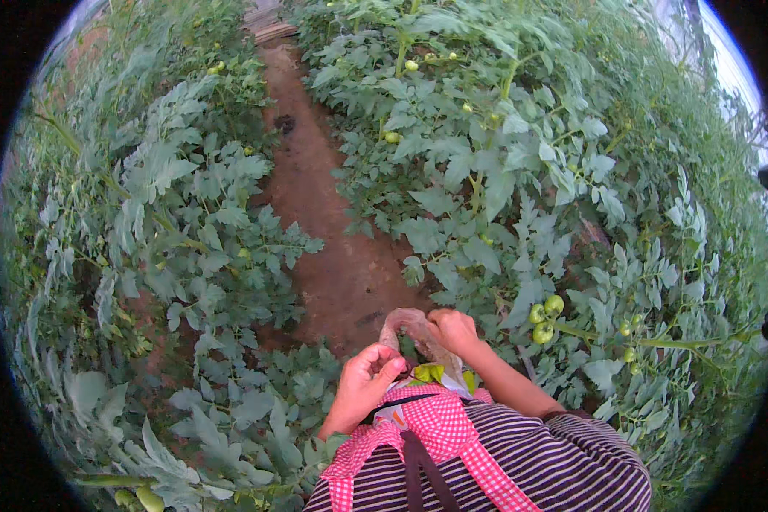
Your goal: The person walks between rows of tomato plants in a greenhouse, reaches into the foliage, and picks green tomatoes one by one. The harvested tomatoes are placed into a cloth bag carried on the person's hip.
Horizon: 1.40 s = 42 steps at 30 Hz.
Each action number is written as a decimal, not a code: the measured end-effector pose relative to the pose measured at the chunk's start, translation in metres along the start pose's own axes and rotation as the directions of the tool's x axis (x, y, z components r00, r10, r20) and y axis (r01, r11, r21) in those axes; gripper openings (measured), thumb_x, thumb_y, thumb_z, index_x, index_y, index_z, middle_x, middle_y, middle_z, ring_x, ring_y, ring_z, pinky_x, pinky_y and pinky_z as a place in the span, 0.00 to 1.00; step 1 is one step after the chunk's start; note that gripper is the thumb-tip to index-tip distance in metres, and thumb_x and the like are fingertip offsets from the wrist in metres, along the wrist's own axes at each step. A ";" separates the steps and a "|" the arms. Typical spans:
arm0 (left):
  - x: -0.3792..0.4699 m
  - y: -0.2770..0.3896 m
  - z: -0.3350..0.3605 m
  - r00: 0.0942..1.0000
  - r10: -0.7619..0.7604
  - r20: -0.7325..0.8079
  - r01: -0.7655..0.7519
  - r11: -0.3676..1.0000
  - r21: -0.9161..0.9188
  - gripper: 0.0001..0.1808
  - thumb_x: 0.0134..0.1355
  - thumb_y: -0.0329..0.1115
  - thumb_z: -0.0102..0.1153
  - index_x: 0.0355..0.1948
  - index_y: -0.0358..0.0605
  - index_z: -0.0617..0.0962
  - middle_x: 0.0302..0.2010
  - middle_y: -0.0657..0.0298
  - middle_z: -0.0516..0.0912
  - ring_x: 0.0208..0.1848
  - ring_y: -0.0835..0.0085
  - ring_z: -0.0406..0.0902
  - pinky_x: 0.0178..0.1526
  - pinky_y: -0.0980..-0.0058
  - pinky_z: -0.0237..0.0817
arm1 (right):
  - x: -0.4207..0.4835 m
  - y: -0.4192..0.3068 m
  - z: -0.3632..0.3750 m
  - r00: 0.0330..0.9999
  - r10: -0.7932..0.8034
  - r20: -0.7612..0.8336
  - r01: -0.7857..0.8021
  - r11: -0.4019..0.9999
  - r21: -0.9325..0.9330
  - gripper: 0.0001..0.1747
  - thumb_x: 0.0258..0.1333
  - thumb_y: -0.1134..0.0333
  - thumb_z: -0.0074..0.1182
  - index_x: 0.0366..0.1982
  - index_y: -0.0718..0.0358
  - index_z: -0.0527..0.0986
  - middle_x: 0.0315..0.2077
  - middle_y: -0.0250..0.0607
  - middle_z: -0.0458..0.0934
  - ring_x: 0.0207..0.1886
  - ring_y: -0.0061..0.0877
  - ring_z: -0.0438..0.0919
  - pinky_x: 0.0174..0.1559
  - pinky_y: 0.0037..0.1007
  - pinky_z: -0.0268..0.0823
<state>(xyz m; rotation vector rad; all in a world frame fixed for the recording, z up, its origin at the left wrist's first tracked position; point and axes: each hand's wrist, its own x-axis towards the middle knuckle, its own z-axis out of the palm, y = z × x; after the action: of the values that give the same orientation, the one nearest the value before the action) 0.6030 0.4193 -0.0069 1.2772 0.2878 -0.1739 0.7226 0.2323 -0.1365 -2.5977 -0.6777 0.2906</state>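
Observation:
A translucent plastic bag [400,318] hangs at the front of my body, its mouth spread into a loop between my hands. My right hand [453,329] is curled over the far right part of its rim. My left hand [370,377] is at the near left side of the bag, thumb and fingertips pinched together on its edge. Just behind the opening, a yellow-green patch [427,372] shows against my pink checked apron [438,422]; whether it is leaves or printed plastic is unclear. The bottom of the bag is hidden.
Dense tomato plants [224,192] line both sides of a narrow dirt path [333,243] running ahead. Green tomatoes [543,323] hang to my right, others [148,498] at the lower left. Boards [272,32] lie at the path's far end.

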 end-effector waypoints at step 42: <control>0.141 0.083 -0.192 0.509 0.277 -0.815 -0.398 0.915 0.062 0.07 0.61 0.35 0.52 0.29 0.46 0.70 0.26 0.68 0.72 0.28 0.81 0.66 0.31 0.83 0.58 | 0.264 0.000 -0.212 0.984 -0.017 -0.176 0.006 0.998 -0.060 0.14 0.51 0.61 0.49 0.34 0.62 0.76 0.30 0.47 0.77 0.34 0.41 0.77 0.37 0.37 0.69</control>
<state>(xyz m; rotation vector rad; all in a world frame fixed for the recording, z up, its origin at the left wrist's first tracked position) 0.7387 0.6316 -0.0245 1.1768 0.8207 0.8159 1.0134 0.2899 0.0266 -2.6352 -0.6470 0.0358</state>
